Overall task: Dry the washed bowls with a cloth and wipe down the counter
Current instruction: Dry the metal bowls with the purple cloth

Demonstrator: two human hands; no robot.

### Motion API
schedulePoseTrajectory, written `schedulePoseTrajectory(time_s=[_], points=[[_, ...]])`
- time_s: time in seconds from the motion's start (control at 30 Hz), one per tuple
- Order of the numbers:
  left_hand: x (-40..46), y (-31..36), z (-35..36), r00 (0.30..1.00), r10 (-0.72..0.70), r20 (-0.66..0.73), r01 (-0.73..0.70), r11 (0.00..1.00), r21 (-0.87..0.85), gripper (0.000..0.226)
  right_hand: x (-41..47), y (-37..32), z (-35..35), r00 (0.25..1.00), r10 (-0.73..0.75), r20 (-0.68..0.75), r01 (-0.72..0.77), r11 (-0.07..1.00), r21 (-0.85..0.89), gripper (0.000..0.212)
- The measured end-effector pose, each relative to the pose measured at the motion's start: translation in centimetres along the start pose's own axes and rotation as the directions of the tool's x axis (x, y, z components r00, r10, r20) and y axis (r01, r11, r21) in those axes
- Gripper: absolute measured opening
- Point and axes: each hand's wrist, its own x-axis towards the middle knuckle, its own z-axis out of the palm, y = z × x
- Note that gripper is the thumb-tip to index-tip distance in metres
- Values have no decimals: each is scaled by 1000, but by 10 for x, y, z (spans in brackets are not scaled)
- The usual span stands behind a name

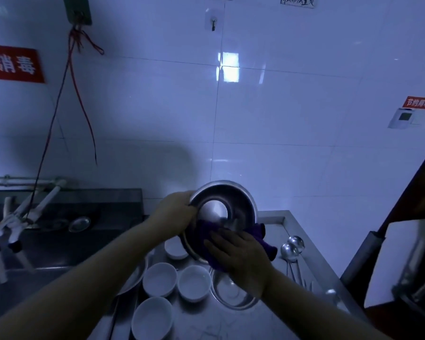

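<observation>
A large steel bowl (227, 200) is held tilted above the counter, its inside facing me. My left hand (174, 214) grips its left rim. My right hand (238, 253) presses a dark purple cloth (266, 244) against the bowl's lower inside; the cloth wraps over the lower rim. Several white bowls (160, 279) (194, 282) (152, 317) (174, 249) stand on the steel counter (280, 217) below my arms. A flat steel dish (233, 294) lies under my right wrist.
Two steel ladles (290, 251) lie on the counter's right side. A sink (59, 231) with a small steel dish (79, 224) and white taps (15, 217) is at left. A dark cabinet (402, 253) stands at right. Tiled wall behind.
</observation>
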Motion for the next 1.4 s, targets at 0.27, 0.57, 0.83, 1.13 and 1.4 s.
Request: schedulePoseTrajectory(time_s=[0.27, 0.57, 0.83, 1.13, 1.4], points=[[-10, 8, 17, 985, -109, -131, 42, 901, -431, 20, 17, 13, -9, 973, 89, -212, -107, 991, -77, 16], [-18, 1, 32, 988, -122, -91, 67, 885, -462, 43, 0, 11, 2, 981, 4, -196, -20, 997, -80, 20], [-5, 7, -5, 990, -110, -90, 76, 946, -315, 30, 0, 41, -9, 976, -168, -138, 156, 983, -93, 14], [-31, -6, 63, 947, -302, -108, 161, 740, -653, 31, 7, -2, 7, 978, 106, -182, -116, 992, -51, 24], [-6, -7, 1, 984, -135, 112, 158, 959, -236, 27, -6, 40, -3, 968, -244, -53, 241, 969, -55, 18]])
